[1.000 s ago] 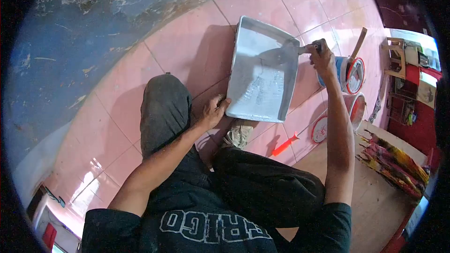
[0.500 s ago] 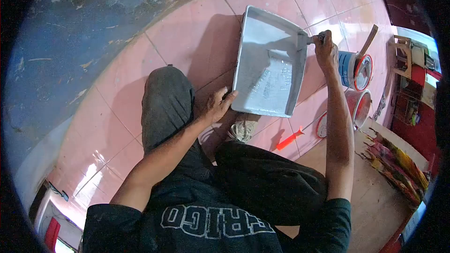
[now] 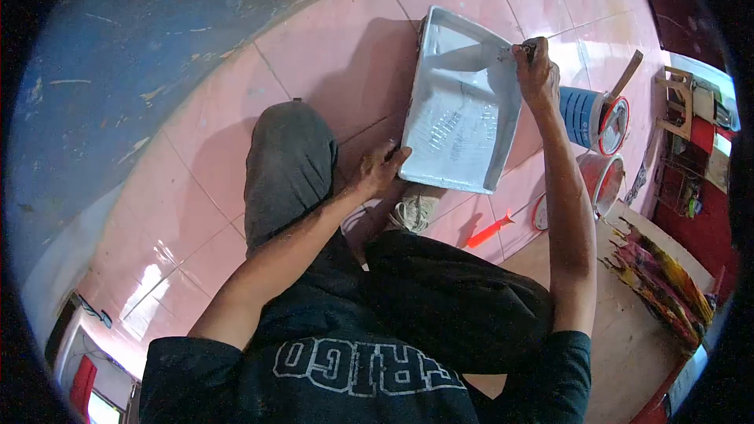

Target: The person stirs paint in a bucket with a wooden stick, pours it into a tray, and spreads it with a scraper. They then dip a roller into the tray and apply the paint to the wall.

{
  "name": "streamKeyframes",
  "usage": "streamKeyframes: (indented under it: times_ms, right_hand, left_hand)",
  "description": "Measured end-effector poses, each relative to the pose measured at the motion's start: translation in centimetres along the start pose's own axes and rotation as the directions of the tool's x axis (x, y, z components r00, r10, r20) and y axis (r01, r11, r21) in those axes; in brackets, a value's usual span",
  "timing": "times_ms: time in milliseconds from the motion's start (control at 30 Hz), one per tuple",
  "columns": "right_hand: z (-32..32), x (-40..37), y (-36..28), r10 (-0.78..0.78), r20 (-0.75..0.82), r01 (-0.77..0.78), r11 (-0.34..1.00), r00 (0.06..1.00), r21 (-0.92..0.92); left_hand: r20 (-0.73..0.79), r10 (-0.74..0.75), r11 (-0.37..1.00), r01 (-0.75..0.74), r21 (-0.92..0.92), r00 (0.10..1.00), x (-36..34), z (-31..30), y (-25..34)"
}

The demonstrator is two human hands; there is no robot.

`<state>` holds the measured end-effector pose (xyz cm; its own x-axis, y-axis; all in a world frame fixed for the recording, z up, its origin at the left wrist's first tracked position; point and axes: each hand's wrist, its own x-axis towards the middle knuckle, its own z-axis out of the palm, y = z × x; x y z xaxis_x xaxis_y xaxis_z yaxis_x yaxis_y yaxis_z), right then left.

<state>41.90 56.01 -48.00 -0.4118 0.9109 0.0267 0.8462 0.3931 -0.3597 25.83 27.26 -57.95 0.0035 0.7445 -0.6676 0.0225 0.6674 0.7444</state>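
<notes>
While the bare left hand [image 3: 380, 170] is bending its fingers at the near-left corner of the pale grey rectangular tray [image 3: 455, 102], seemingly steadying it, I cannot tell whether they are gripping. The tray is sitting well inside the left edge of the pink tiled floor [image 3: 181, 243]. At its far-right corner, the bare right hand [image 3: 540, 78] is clenching a dark-handled tool [image 3: 532, 45]; beyond, a blue-and-white cylindrical bucket [image 3: 579, 116] is holding a brown wooden stick [image 3: 626, 74], perhaps for easy reach.
</notes>
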Motion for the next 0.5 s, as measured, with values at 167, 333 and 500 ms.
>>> streamKeyframes:
  times_ms: [167, 333, 500]
  right_hand:
    - [1.1, 0.3, -2.1, -0.027, -0.008, 0.027, 0.999, 1.0, 0.029]
    - [1.5, 0.7, -4.5, -0.015, 0.017, 0.015, 0.999, 1.0, 0.032]
    - [2.0, 0.8, -6.1, -0.045, 0.024, 0.042, 0.996, 0.999, 0.081]
  left_hand:
    - [0.024, 0.027, 0.999, -0.026, -0.02, 0.999, -0.3, -0.2, 0.1]
    - [0.036, 0.057, 0.998, -0.057, -0.005, 0.998, -0.3, -0.4, 0.0]
    - [0.068, -0.017, 0.999, 0.019, -0.036, 0.998, -0.8, -0.9, 1.2]
